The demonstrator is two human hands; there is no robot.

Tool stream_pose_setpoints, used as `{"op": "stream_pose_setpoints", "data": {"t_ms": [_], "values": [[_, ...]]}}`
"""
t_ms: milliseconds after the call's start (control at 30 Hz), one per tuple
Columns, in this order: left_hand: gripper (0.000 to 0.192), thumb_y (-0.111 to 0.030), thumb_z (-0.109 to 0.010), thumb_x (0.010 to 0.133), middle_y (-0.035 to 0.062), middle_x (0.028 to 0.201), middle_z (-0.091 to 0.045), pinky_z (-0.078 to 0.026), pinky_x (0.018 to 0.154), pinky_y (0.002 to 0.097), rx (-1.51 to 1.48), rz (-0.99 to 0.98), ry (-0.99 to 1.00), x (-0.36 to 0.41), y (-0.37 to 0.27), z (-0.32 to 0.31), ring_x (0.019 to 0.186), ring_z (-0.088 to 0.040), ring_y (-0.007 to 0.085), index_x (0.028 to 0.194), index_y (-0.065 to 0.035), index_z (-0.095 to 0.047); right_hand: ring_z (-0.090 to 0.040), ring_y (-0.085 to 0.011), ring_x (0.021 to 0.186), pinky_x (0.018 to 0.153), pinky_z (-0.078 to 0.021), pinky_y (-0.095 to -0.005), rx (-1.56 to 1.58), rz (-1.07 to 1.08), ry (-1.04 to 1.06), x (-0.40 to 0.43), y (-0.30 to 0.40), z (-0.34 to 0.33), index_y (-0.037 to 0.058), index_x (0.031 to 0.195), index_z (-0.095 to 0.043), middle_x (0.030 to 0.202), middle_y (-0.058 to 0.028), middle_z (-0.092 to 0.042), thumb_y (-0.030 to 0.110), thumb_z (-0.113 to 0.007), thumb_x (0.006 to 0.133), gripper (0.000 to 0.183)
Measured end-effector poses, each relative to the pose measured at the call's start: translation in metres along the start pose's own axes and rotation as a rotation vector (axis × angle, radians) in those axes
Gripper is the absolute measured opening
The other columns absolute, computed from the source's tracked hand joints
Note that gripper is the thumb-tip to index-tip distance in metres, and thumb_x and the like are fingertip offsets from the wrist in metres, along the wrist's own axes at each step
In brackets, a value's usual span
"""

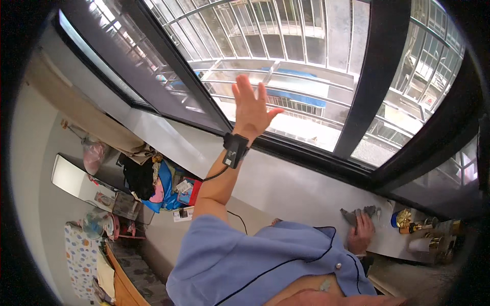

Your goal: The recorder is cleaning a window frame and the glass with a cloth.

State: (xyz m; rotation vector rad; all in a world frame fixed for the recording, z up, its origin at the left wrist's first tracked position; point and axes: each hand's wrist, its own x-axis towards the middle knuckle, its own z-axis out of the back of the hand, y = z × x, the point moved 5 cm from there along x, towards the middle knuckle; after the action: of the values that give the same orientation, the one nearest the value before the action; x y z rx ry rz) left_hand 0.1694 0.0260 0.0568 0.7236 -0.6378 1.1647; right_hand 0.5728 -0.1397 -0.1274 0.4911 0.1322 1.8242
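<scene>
My left hand point(252, 109) is raised in front of the sliding window, fingers spread and nothing in it. Whether it touches a pane I cannot tell. A black device point(235, 151) with a cable is strapped to that wrist. Lower right, my right hand point(361, 234) rests on the pale window sill point(294, 185) with its fingers over a crumpled grey cloth point(348, 216). The cloth shows on both sides of the fingers. The dark window frame point(306, 158) runs along the sill's outer edge.
Outside the window stand metal security bars point(302, 34). Several trophy-like gold objects point(415, 227) stand at the sill's right end. Bags and clothes point(164, 185) are piled at the left, below a beige curtain point(92, 111). Farther down are a fan point(93, 223) and a wooden edge point(124, 277).
</scene>
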Motion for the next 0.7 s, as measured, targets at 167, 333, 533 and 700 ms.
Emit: {"op": "stream_pose_setpoints", "data": {"t_ms": [167,333,533,700], "values": [[0.091,-0.039,-0.062,0.078,0.0389,0.137,-0.002,-0.010,0.102,0.0600,0.106,0.072,0.042,0.002,-0.005,0.032,0.128,-0.006,0.0535,0.137,0.0044,-0.009,-0.046,-0.0334,0.111,0.097,-0.0327,-0.0430,0.028,0.023,-0.030,0.005,0.004,0.005,0.0017,0.116,-0.053,0.119,-0.0156,-0.052,0.009,-0.052,0.067,0.050],[0.094,-0.037,-0.066,0.075,0.0388,0.138,-0.001,-0.008,0.103,0.0596,-0.201,0.042,-0.035,0.006,-0.074,0.039,0.129,-0.003,0.0530,0.140,0.0002,-0.009,-0.044,-0.0334,0.115,0.099,-0.0309,-0.0450,0.031,0.008,-0.012,0.006,0.005,0.000,0.0057,0.121,-0.051,0.122,-0.0151,-0.050,0.013,-0.052,0.071,0.051],[0.108,-0.048,-0.065,0.073,0.0443,0.131,0.016,-0.004,0.095,0.0696,-0.232,0.136,-0.032,0.013,-0.107,-0.003,0.123,0.011,0.0607,0.139,-0.0018,0.008,-0.047,-0.0353,0.111,0.098,-0.0317,-0.0458,0.031,0.064,-0.065,0.004,-0.001,-0.005,0.0044,0.119,-0.053,0.119,-0.0170,-0.053,0.014,-0.051,0.071,0.049],[0.108,-0.050,-0.062,0.074,0.0445,0.131,0.015,-0.005,0.095,0.0699,-0.254,0.137,-0.047,0.012,-0.111,-0.008,0.123,0.008,0.0612,0.138,-0.0015,0.010,-0.048,-0.0352,0.110,0.097,-0.0335,-0.0458,0.012,0.051,-0.082,0.004,-0.001,-0.003,0.0043,0.117,-0.054,0.118,-0.0168,-0.053,0.013,-0.051,0.069,0.049]]}}
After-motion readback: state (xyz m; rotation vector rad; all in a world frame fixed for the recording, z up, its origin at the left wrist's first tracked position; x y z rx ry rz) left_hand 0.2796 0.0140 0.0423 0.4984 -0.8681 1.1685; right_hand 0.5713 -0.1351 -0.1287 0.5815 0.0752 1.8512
